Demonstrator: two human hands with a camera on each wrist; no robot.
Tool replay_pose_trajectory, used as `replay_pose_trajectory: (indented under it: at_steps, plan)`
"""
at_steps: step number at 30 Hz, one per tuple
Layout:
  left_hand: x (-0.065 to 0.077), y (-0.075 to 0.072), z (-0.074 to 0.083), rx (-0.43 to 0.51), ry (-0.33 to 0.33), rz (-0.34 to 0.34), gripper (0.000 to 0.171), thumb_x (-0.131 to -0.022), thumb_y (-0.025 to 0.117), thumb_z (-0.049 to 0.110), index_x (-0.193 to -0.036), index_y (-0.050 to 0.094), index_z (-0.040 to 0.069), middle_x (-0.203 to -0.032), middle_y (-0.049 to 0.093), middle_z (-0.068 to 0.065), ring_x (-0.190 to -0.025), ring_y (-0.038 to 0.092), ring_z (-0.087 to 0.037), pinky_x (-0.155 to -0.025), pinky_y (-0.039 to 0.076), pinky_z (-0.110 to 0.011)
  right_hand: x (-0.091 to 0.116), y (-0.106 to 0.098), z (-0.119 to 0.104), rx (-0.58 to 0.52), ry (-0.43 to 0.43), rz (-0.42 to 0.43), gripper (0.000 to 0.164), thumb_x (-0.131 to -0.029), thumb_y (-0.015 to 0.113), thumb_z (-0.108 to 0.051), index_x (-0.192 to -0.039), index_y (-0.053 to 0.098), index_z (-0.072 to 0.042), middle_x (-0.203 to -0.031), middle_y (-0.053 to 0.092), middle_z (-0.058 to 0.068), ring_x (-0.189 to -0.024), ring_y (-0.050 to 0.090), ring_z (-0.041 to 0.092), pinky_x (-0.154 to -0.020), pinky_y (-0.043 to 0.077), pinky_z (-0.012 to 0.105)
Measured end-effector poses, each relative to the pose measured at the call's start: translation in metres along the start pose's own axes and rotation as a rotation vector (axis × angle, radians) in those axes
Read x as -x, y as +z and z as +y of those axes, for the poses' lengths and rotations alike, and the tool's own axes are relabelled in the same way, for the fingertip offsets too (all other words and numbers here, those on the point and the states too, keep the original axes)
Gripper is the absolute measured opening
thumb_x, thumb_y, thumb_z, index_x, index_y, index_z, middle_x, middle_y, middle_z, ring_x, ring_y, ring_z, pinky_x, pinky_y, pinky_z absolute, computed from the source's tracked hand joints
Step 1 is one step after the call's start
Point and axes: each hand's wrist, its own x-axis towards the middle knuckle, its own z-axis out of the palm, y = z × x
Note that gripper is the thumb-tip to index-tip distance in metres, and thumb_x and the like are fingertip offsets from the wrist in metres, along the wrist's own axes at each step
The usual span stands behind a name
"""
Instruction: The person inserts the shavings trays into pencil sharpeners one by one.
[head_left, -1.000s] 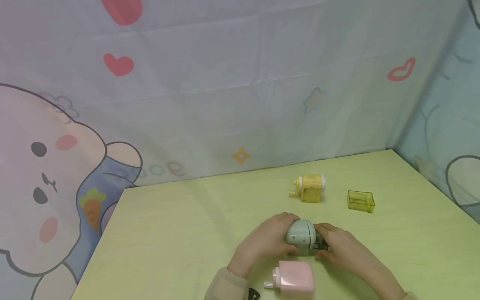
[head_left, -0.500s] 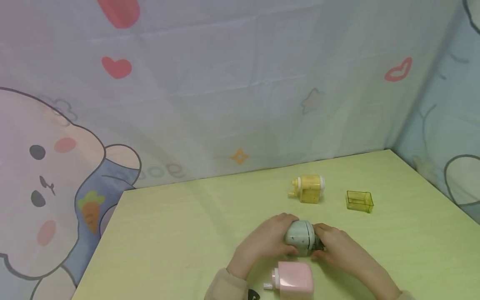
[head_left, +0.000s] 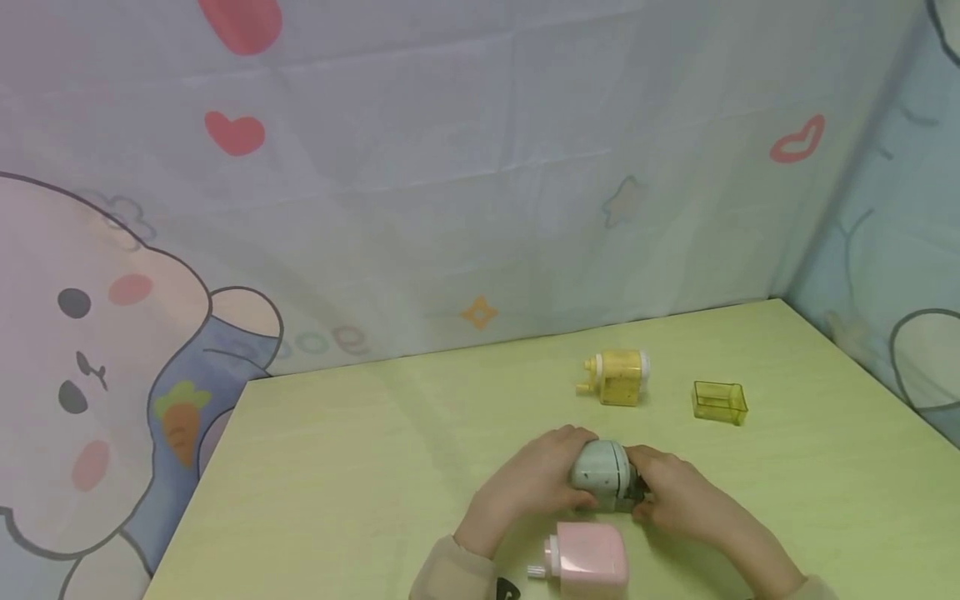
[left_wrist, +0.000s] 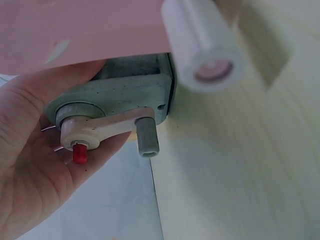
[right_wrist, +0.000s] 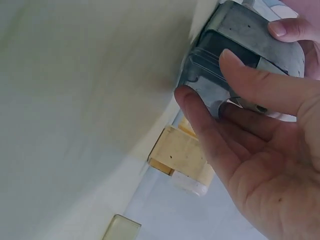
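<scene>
A grey-green crank pencil sharpener (head_left: pixel 600 468) sits on the table between both hands. My left hand (head_left: pixel 542 475) grips its crank end, thumb on one side and fingers on the other. The left wrist view shows its pale crank arm (left_wrist: pixel 110 125), grey knob (left_wrist: pixel 147 136) and a red tip (left_wrist: pixel 80 153). At the opposite end, my right hand (head_left: pixel 681 497) pinches a dark translucent drawer (right_wrist: pixel 207 87) between thumb and fingers. The drawer is partly inside the sharpener body; fingers hide some of it. A pink sharpener (head_left: pixel 592 554) stands just in front of the hands.
Behind the hands stands a yellow crank sharpener (head_left: pixel 621 377). To its right lies a yellow translucent drawer (head_left: pixel 720 404), apart from it. A printed cloth (head_left: pixel 420 208) hangs along the back edge of the light table (head_left: pixel 337 467).
My right hand shifts slightly towards the sharpener, then slightly back right, keeping its pinch on the drawer. The left hand stays on the sharpener, and the other objects keep their places.
</scene>
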Motion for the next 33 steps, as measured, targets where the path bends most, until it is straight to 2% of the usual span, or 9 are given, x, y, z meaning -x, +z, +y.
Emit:
replay_pose_trajectory:
  at_steps: [5,10,17,24,33]
  plan:
    - [0.000,-0.001,0.000,0.001,-0.001,0.006,0.068,-0.067,0.076,0.033,-0.124,0.046,0.011,-0.112,0.057,0.000,-0.090,0.047,-0.003,-0.081,0.046,-0.019,-0.001,0.001,0.000,-0.014,0.009,0.018,0.061,-0.055,0.077,0.000,-0.110,0.052,0.003,-0.096,0.061,0.012,-0.081,0.055,0.018,-0.068,0.053,0.038]
    - [0.001,-0.001,0.000,0.008,-0.013,0.004,0.067,-0.067,0.077,0.031,-0.123,0.047,0.011,-0.111,0.057,0.000,-0.089,0.047,-0.003,-0.079,0.046,-0.018,-0.005,0.001,-0.002,-0.069,0.026,-0.002,0.058,-0.056,0.078,-0.001,-0.108,0.050,0.000,-0.087,0.060,0.006,-0.075,0.053,0.014,-0.063,0.052,0.035]
    - [0.001,0.002,-0.001,0.009,0.012,0.014,0.061,-0.069,0.076,0.031,-0.120,0.048,0.013,-0.110,0.056,0.002,-0.087,0.045,-0.002,-0.075,0.043,-0.015,-0.007,0.005,-0.003,-0.071,0.008,0.032,0.070,-0.052,0.080,-0.002,-0.113,0.046,-0.002,-0.094,0.062,0.010,-0.079,0.055,0.018,-0.068,0.052,0.041]
    - [0.000,0.003,-0.001,0.020,0.020,0.017,0.061,-0.068,0.076,0.030,-0.119,0.048,0.012,-0.109,0.056,0.002,-0.085,0.045,-0.002,-0.073,0.041,-0.013,-0.009,0.005,-0.007,-0.097,0.042,0.024,0.068,-0.053,0.080,-0.005,-0.111,0.046,-0.004,-0.092,0.062,0.009,-0.079,0.054,0.017,-0.068,0.051,0.041]
    - [0.000,0.002,-0.003,0.015,0.024,0.018,0.061,-0.068,0.076,0.031,-0.119,0.048,0.012,-0.110,0.056,0.002,-0.086,0.045,-0.002,-0.074,0.042,-0.014,-0.011,0.005,-0.006,-0.109,0.033,0.027,0.067,-0.052,0.080,-0.005,-0.110,0.047,-0.005,-0.088,0.062,0.008,-0.073,0.052,0.014,-0.063,0.049,0.038]
